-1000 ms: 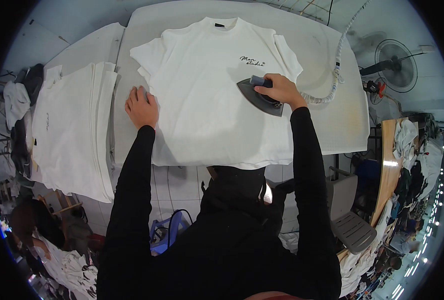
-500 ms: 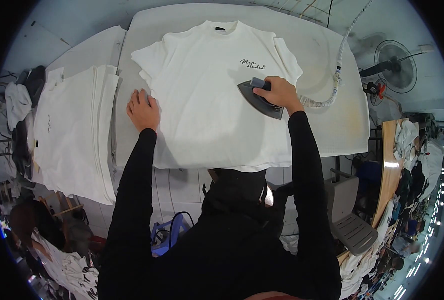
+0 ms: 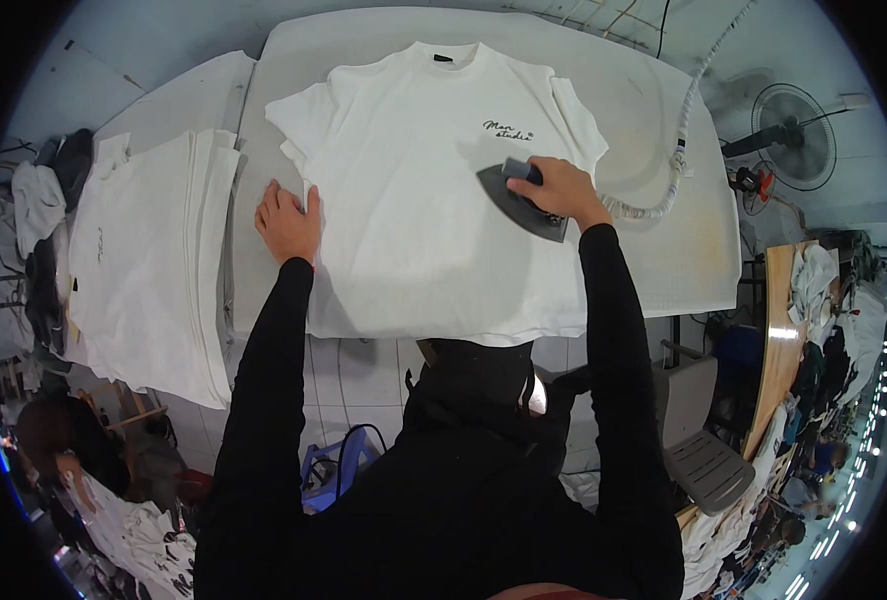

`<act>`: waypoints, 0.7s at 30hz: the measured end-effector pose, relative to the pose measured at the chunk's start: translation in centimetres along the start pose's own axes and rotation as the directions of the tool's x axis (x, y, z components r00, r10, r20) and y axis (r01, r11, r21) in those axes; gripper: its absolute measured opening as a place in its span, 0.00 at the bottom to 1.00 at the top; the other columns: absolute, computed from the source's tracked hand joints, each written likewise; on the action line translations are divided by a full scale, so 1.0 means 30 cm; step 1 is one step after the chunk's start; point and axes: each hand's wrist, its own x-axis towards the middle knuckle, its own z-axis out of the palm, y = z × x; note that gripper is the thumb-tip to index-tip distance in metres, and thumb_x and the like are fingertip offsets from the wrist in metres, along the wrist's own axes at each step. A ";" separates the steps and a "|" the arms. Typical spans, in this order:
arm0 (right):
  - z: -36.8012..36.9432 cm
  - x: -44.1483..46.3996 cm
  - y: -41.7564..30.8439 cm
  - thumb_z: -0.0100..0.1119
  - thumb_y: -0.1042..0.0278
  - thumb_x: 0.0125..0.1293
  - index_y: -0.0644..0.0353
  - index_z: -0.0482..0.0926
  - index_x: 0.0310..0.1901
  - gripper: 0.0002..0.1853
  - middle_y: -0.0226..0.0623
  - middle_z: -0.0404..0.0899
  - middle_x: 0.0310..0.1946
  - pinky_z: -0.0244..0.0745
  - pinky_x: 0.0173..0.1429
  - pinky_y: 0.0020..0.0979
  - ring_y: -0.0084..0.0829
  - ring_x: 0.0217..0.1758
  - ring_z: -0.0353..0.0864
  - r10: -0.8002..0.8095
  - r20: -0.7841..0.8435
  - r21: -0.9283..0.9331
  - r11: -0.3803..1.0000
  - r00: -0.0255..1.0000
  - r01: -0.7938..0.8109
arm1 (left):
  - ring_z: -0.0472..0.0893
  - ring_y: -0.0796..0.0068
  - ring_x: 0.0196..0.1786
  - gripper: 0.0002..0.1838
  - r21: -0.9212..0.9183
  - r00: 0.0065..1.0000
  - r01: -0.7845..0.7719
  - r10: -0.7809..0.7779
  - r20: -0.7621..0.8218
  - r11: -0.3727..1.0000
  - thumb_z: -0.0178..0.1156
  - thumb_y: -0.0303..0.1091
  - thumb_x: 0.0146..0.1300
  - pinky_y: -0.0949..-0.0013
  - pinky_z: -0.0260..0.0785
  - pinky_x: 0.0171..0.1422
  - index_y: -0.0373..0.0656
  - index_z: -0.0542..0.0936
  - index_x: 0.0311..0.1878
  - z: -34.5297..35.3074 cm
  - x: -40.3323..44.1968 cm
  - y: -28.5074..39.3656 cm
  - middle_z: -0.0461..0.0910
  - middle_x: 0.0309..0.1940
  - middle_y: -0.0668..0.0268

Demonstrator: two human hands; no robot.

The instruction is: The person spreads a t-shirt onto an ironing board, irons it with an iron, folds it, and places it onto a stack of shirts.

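A white T-shirt (image 3: 414, 230) with small black script on the chest is spread on a pale padded ironing table (image 3: 664, 240), its collar at the far side. My right hand (image 3: 564, 190) is wrapped around the handle of a steam iron (image 3: 519, 205), whose soleplate rests on the shirt below the lettering. Beside the shirt's left edge, my left hand (image 3: 289, 222) lies on the table with its fingers apart. Its thumb touches the shirt's edge near the sleeve.
A stack of folded white shirts (image 3: 154, 260) lies on the left. From the iron, a wrapped hose (image 3: 679, 170) runs up to the right. A fan (image 3: 792, 137) stands at the back right. Below are a grey chair (image 3: 699, 430) and a blue stool (image 3: 334, 470).
My left thumb has stretched out to the shirt's edge. The iron sits at nearly the same spot on the shirt, and the whole view has shifted slightly.
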 end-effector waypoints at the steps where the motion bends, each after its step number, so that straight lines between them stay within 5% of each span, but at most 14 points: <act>1: 0.001 -0.006 0.003 0.70 0.30 0.67 0.55 0.92 0.48 0.31 0.42 0.93 0.43 0.84 0.52 0.47 0.48 0.48 0.93 -0.023 -0.003 0.008 1.000 1.000 0.023 | 0.74 0.53 0.77 0.22 0.002 1.000 0.000 0.000 -0.001 1.000 0.66 0.55 0.76 0.45 0.57 0.85 0.45 0.76 0.37 0.002 0.000 -0.003 0.78 0.75 0.54; 3: -0.002 -0.022 0.011 0.70 0.30 0.68 0.56 0.91 0.48 0.31 0.42 0.93 0.43 0.84 0.52 0.47 0.48 0.48 0.93 -0.065 -0.010 0.022 0.998 0.998 0.066 | 0.74 0.53 0.77 0.22 0.002 1.000 -0.001 0.001 -0.002 1.000 0.66 0.54 0.76 0.44 0.57 0.85 0.45 0.76 0.36 0.010 -0.002 -0.006 0.79 0.74 0.54; 6: 0.008 0.001 -0.016 0.70 0.30 0.67 0.56 0.91 0.47 0.31 0.42 0.93 0.43 0.84 0.52 0.47 0.48 0.49 0.93 0.116 -0.107 0.005 0.993 0.988 -0.116 | 0.74 0.53 0.77 0.21 0.026 1.000 -0.010 0.010 -0.013 1.000 0.66 0.52 0.77 0.44 0.58 0.85 0.44 0.77 0.35 0.018 0.000 -0.009 0.78 0.74 0.54; 9: -0.014 -0.001 0.004 0.70 0.30 0.67 0.57 0.91 0.46 0.32 0.42 0.93 0.43 0.84 0.52 0.47 0.48 0.49 0.93 -0.015 0.046 -0.001 1.000 0.999 0.015 | 0.74 0.53 0.77 0.20 0.010 1.000 -0.009 0.009 -0.001 1.000 0.65 0.51 0.77 0.44 0.58 0.85 0.44 0.78 0.36 0.010 0.002 -0.006 0.78 0.74 0.54; 12: 0.004 -0.014 0.020 0.70 0.30 0.67 0.57 0.91 0.47 0.32 0.43 0.93 0.43 0.84 0.52 0.47 0.48 0.49 0.93 -0.050 -0.020 0.026 0.998 0.999 0.050 | 0.74 0.53 0.77 0.20 0.020 1.000 -0.001 0.001 0.008 1.000 0.64 0.50 0.78 0.44 0.58 0.85 0.43 0.79 0.36 0.005 -0.002 0.000 0.78 0.75 0.54; 15: 0.009 0.009 -0.002 0.72 0.31 0.67 0.57 0.91 0.48 0.32 0.43 0.93 0.44 0.84 0.53 0.47 0.49 0.49 0.93 0.135 -0.089 0.019 0.991 0.987 -0.134 | 0.73 0.52 0.78 0.20 0.026 1.000 0.006 -0.006 0.013 1.000 0.64 0.50 0.78 0.44 0.57 0.85 0.43 0.79 0.36 0.007 0.001 0.002 0.78 0.75 0.53; 21: 0.001 -0.010 0.025 0.72 0.31 0.66 0.57 0.92 0.49 0.31 0.43 0.93 0.44 0.84 0.52 0.47 0.49 0.50 0.93 -0.030 -0.008 0.036 0.999 1.000 0.030 | 0.73 0.53 0.78 0.20 0.020 1.000 0.005 -0.005 0.017 1.000 0.64 0.50 0.78 0.44 0.56 0.86 0.43 0.79 0.36 0.011 -0.001 -0.002 0.78 0.76 0.53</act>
